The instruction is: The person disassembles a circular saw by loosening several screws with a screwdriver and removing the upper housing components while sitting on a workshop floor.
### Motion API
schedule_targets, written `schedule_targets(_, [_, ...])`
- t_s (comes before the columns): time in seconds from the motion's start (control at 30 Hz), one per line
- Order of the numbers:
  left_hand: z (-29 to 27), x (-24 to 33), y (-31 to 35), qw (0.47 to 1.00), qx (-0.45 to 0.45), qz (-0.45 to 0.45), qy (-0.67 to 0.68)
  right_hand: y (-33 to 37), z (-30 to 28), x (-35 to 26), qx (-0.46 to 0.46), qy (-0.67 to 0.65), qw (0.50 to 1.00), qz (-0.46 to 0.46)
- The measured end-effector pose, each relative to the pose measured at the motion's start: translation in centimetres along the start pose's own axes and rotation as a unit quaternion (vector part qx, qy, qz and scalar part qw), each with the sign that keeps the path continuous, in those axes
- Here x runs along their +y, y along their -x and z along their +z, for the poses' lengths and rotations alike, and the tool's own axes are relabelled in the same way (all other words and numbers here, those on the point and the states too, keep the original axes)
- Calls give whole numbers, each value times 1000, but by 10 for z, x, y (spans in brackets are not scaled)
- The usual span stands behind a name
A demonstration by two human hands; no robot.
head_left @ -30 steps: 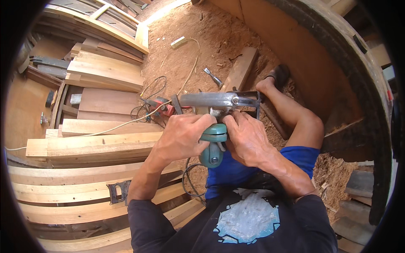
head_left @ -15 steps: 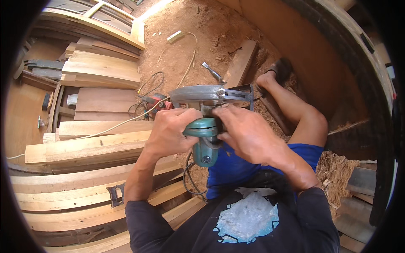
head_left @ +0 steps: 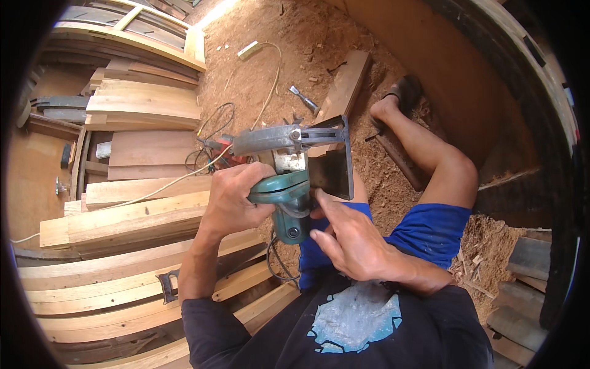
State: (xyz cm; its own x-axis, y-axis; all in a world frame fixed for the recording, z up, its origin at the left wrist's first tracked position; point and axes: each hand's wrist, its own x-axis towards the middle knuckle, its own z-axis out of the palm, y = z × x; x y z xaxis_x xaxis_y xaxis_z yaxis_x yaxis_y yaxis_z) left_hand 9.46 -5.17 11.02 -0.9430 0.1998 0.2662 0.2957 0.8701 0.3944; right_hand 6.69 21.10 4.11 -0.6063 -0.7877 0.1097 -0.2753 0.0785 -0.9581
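Note:
A green circular saw (head_left: 294,222) with a grey metal blade guard (head_left: 261,140) is held up in front of my body. Its dark, flat base plate (head_left: 335,169) faces right. My left hand (head_left: 232,195) is closed round the saw's handle (head_left: 279,186) from the left. On the other side, my right hand (head_left: 356,246) is open, thumb and fingers apart, with the fingertips at the right side of the motor housing. The tips of some right-hand fingers are hidden behind the housing.
Long pale boards (head_left: 123,218) are stacked on the left, with a dark-handled saw (head_left: 168,286) among them. On the sawdust floor lie a chisel (head_left: 304,98), a plank (head_left: 344,86), a red power tool (head_left: 224,147) and a cable with a white socket block (head_left: 249,50).
The circular saw has shifted left and turned, so its base plate shows more. My right hand has moved from near the guard down to the motor housing, its fingers opening.

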Motion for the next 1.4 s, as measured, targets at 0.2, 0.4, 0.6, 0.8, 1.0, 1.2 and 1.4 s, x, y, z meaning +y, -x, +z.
schedule_targets(0.2, [2,5,9,998,-30,-29,40,-9,20,15,69,76,994,-30])
schedule_targets(0.4, [-3,20,3,975,-207,-68,-37,-7,33,30,96,112,983,-106])
schedule_targets(0.6, [-6,12,0,978,-201,-40,-29,-14,23,21,68,131,982,-120])
schedule_targets(0.8, [-3,29,-6,969,-242,-54,-14,-13,-13,5,62,153,984,-63])
schedule_targets(1.0, [-5,22,-15,970,-239,-19,37,-30,-13,8,112,271,941,-169])
schedule_targets(1.2, [-3,18,-24,959,-282,16,10,-40,4,23,125,263,946,-141])
schedule_targets(1.4, [18,28,-16,985,-153,22,-70,-38,-3,34,132,255,949,-129])
